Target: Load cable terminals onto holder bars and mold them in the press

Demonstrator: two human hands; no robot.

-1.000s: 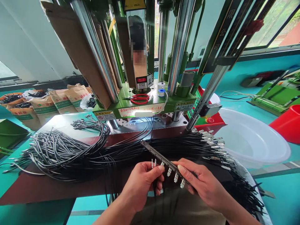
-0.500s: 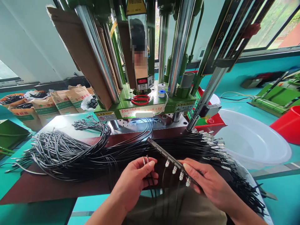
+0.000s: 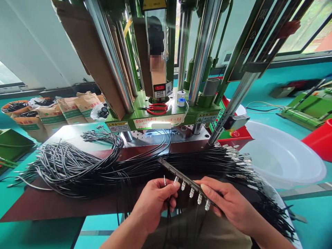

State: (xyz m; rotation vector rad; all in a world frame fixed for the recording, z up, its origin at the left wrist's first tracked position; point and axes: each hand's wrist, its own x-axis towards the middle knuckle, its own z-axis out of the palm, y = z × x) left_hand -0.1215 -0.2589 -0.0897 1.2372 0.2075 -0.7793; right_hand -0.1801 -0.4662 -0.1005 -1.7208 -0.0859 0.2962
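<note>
My right hand (image 3: 228, 204) grips a long dark fixture bar (image 3: 178, 174) that slants up to the left; several metal connector plugs (image 3: 195, 196) sit in its slots with black cables hanging down. My left hand (image 3: 155, 202) is closed on a few black cables, and it pinches one metal plug tip (image 3: 175, 180) against the bar's row; another tip (image 3: 164, 180) sticks up beside the fingers. Both hands hover over a big pile of black cables (image 3: 85, 167) on the brown bench top (image 3: 38, 207).
A green press (image 3: 166, 117) with chrome columns stands behind the cables, with red scissors (image 3: 156, 108) and tape rolls (image 3: 181, 100) on its base. A white basin (image 3: 282, 155) and a red bucket (image 3: 320, 138) sit at right. Brown paper sacks (image 3: 52, 114) stand at left.
My left hand drew back from the bar with its cables, then came back with a plug tip against the row. The bar now holds one more plug.
</note>
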